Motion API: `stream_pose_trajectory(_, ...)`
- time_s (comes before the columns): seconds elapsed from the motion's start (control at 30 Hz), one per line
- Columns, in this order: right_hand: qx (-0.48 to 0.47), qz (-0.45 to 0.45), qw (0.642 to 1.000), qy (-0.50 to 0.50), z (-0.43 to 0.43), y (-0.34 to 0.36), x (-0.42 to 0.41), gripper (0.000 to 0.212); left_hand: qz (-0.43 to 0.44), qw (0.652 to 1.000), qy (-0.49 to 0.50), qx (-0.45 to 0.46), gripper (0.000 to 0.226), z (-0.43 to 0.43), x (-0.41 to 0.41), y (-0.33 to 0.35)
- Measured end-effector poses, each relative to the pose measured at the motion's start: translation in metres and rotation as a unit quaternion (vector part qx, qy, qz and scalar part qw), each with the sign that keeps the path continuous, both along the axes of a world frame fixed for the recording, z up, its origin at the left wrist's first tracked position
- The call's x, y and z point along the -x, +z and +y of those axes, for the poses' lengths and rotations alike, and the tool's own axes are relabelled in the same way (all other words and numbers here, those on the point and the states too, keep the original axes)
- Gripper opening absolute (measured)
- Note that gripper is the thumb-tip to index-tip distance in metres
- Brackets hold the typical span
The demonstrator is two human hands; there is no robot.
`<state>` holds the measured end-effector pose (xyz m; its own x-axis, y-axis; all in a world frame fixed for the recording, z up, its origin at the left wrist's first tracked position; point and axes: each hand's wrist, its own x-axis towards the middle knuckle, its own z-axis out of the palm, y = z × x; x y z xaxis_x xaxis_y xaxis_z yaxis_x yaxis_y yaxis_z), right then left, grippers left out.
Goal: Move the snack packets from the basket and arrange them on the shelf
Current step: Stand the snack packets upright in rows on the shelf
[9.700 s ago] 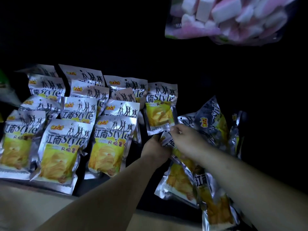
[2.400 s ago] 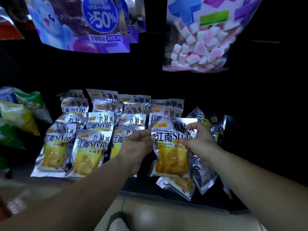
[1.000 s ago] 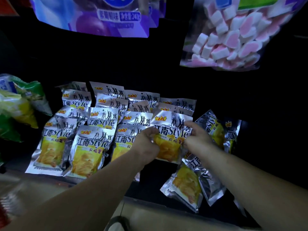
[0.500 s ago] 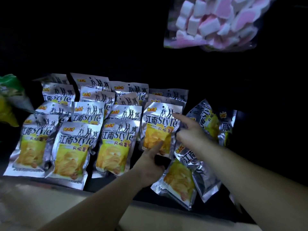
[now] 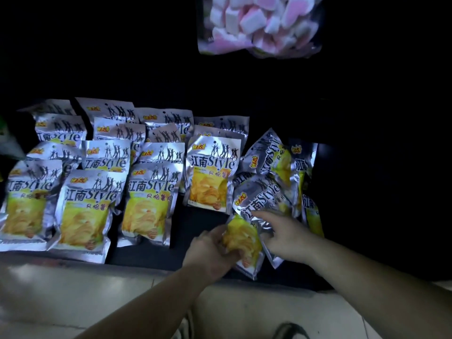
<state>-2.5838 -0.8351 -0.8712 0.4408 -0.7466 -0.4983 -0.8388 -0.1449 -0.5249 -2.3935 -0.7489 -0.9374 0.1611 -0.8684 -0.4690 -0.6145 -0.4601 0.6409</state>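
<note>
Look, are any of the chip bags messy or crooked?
Yes: the packets at the right lie tilted and piled on each other, unlike the straight rows at the left. The left hand grips one of them.

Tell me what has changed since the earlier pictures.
The placed packet, earlier held by both hands, now stands let go at the fourth column's front. The left hand moved down and grips a loose packet from the right pile; the right hand touches that pile. The other columns stayed.
</note>
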Motion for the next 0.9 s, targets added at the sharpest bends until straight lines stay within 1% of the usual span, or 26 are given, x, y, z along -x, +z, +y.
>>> stream_pose_trajectory(0.03, 0.009, 0.022, 0.999, 0.030, 0.001, -0.004, 0.005, 0.062, -0.016, 1.000, 0.009, 0.005, 0.092, -0.002, 0.003, -0.003)
stream_pose_trajectory(0.1, 0.004, 0.047, 0.997, 0.057, -0.001, -0.009, 0.010, 0.065, -0.030, 0.999, 0.018, 0.008, 0.096, -0.008, 0.010, -0.004)
stream_pose_trajectory(0.2, -0.019, 0.065, 0.997, 0.026, -0.006, -0.011, 0.014, 0.067, -0.047, 0.999, -0.008, 0.008, 0.089, -0.016, 0.023, 0.004)
stream_pose_trajectory(0.27, -0.031, 0.082, 0.996, -0.007, -0.009, -0.009, 0.014, 0.066, -0.036, 0.999, -0.017, -0.006, 0.081, -0.021, 0.031, 0.010)
stream_pose_trajectory(0.33, -0.044, 0.095, 0.994, -0.030, -0.010, -0.007, 0.015, 0.066, -0.009, 0.999, -0.035, -0.022, 0.068, -0.024, 0.038, 0.017)
stream_pose_trajectory(0.4, -0.044, 0.101, 0.993, -0.042, -0.011, -0.007, 0.015, 0.068, 0.046, 0.998, -0.038, -0.022, 0.058, -0.024, 0.041, 0.023)
stream_pose_trajectory(0.5, -0.060, 0.107, 0.990, -0.066, -0.016, -0.001, 0.013, 0.073, 0.126, 0.991, -0.032, -0.017, 0.066, -0.020, 0.038, 0.030)
stream_pose_trajectory(0.53, -0.069, 0.104, 0.989, -0.077, -0.019, 0.000, 0.013, 0.074, 0.145, 0.989, -0.025, -0.019, 0.064, -0.017, 0.036, 0.035)
stream_pose_trajectory(0.6, -0.087, 0.093, 0.988, -0.091, -0.022, 0.003, 0.014, 0.076, 0.166, 0.986, -0.012, -0.021, 0.056, -0.008, 0.028, 0.043)
stream_pose_trajectory(0.67, -0.102, 0.083, 0.987, -0.094, -0.023, 0.008, 0.014, 0.077, 0.172, 0.985, -0.008, -0.025, 0.058, 0.004, 0.015, 0.054)
stream_pose_trajectory(0.73, -0.092, 0.070, 0.989, -0.095, -0.018, 0.018, 0.010, 0.070, 0.163, 0.987, 0.003, -0.001, 0.059, 0.017, -0.001, 0.064)
stream_pose_trajectory(0.77, -0.072, 0.062, 0.992, -0.085, -0.015, 0.024, 0.006, 0.058, 0.168, 0.985, 0.024, 0.019, 0.057, 0.023, -0.010, 0.069)
stream_pose_trajectory(0.83, -0.042, 0.032, 0.995, -0.083, -0.008, 0.037, -0.009, 0.027, 0.205, 0.973, 0.087, 0.066, 0.055, 0.033, -0.026, 0.078)
stream_pose_trajectory(0.87, -0.051, -0.002, 0.994, -0.101, -0.005, 0.041, -0.019, 0.027, 0.227, 0.963, 0.110, 0.090, 0.055, 0.037, -0.033, 0.081)
stream_pose_trajectory(0.9, -0.082, -0.044, 0.986, -0.136, -0.001, 0.043, -0.029, 0.040, 0.243, 0.956, 0.125, 0.111, 0.055, 0.040, -0.037, 0.086)
